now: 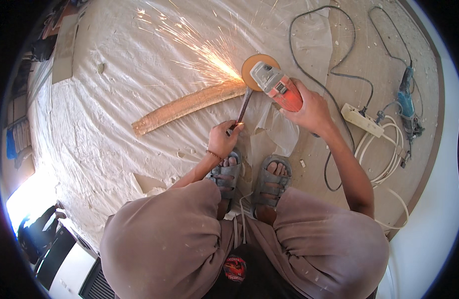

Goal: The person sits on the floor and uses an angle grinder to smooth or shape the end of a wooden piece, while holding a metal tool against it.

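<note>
Head view: left hand point(223, 140) pinching a metal rod point(245, 105), right hand point(311, 113) wrapped round the angle grinder point(277, 85), disc point(250, 67) sparking at rod's far tip.

The grinder point(281, 89) has a matt orange plastic body, a grey metal head and a dull tan disc. Just left of it lies a rough wooden strip point(189, 105); the dark metal rod point(243, 107) looks unpolished. Beneath the grinder, crinkled, dusty plastic sheeting point(114, 99) covers the floor.
</note>
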Demonstrator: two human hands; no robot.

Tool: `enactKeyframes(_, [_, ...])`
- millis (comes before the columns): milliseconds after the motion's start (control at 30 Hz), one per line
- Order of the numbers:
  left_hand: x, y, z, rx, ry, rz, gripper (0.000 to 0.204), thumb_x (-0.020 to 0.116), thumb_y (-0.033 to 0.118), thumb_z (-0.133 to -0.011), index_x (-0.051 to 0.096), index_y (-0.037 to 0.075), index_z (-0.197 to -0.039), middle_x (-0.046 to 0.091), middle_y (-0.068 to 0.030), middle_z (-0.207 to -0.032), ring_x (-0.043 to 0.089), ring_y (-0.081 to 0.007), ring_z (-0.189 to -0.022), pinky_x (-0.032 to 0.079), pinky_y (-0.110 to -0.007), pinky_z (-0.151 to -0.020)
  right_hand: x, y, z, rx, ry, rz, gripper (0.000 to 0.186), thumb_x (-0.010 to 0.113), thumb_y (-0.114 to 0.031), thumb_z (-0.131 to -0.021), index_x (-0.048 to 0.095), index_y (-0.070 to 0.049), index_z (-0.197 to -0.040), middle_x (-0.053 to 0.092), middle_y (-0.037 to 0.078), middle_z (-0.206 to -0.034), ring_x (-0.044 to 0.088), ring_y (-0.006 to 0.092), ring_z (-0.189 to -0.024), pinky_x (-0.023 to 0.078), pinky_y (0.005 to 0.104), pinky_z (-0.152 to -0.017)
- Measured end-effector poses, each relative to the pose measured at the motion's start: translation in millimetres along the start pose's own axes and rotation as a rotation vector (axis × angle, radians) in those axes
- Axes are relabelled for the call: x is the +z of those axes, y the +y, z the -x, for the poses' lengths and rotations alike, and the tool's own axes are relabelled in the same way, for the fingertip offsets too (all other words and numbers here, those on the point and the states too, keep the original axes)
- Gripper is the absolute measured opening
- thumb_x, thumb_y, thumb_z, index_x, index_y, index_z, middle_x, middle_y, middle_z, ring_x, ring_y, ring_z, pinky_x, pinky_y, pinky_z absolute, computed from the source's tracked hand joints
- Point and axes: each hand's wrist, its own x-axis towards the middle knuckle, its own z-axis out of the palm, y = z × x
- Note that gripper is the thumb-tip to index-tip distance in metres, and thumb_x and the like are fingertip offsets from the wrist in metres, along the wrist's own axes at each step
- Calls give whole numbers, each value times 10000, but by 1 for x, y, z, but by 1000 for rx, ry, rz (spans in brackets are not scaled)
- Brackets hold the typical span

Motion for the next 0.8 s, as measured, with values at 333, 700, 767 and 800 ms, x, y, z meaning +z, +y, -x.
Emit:
enactKeyframes(333, [0, 1, 1, -28, -6, 29, 321, 688, 317, -928, 742, 16, -1026, 717, -200, -900, 697, -382, -851, 534, -420, -757, 1, -3, -3, 7, -4, -12, 763, 810, -318, -734, 475, -127, -1392, 717, 172, -1092, 680, 403, -1007, 537, 510, -855])
enactKeyframes(700, [1, 1, 1, 2, 2, 18, 313, 709, 287, -923, 740, -8, -1022, 718, -195, -871, 705, -323, -807, 532, -383, -745, 1, -6, -7, -20, 31, -19, 740, 804, -295, -722, 491, -129, -1372, 718, 178, -1070, 681, 402, -993, 540, 513, -836])
enactKeyframes(767, [2, -3, 0, 36, 8, 24, 297, 690, 287, -925, 736, 3, -1004, 714, -198, -880, 699, -375, -831, 534, -412, -742, -1, -7, -8, -41, 21, -18, 737, 805, -291, -718, 492, -126, -1365, 717, 180, -1068, 680, 403, -993, 540, 512, -832])
enactKeyframes(800, [2, -4, 0, 24, 1, 44, 296, 691, 286, -925, 736, 3, -1004, 713, -199, -882, 698, -377, -832, 534, -414, -741, -1, -7, -7, -49, 5, -13, 733, 805, -289, -717, 494, -124, -1360, 717, 180, -1067, 680, 403, -993, 541, 512, -830])
